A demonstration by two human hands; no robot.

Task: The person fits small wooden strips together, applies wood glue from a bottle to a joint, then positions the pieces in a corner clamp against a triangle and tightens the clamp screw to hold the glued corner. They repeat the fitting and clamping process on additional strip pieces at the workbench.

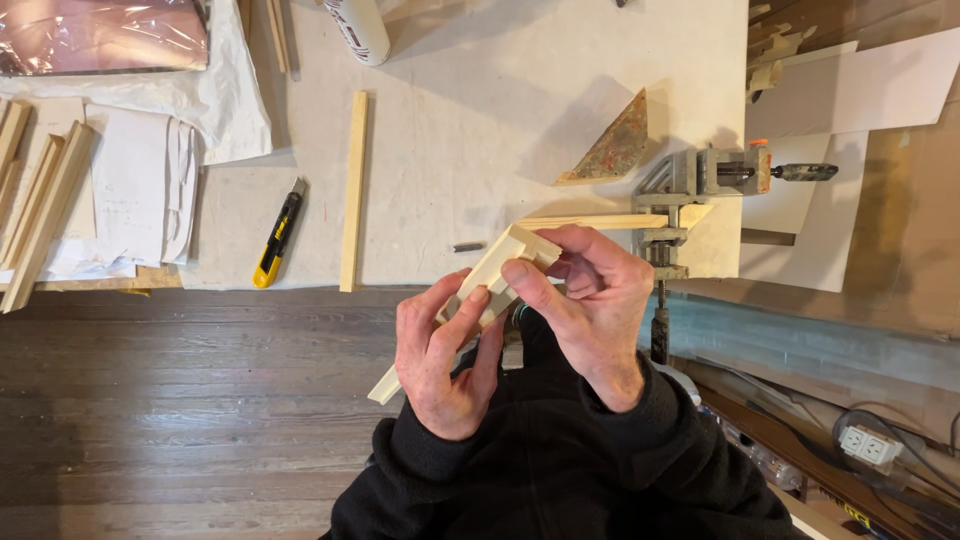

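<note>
Wooden strip (497, 268) clenched by both grips, left hand (441, 358) and right hand (588, 298), near corner clamp (668, 205).

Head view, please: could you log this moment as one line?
left hand: grips wood strip | right hand: pinches strip's mitred end | corner clamp: holds another strip | utility knife: on bench

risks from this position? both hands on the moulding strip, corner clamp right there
1. Both hands pinch the wooden strip off the bench edge; a slip could drop it to the floor.
2. The corner clamp already holds another strip; knocking it may shift the mitre.
3. Utility knife lies loose nearby.
</note>
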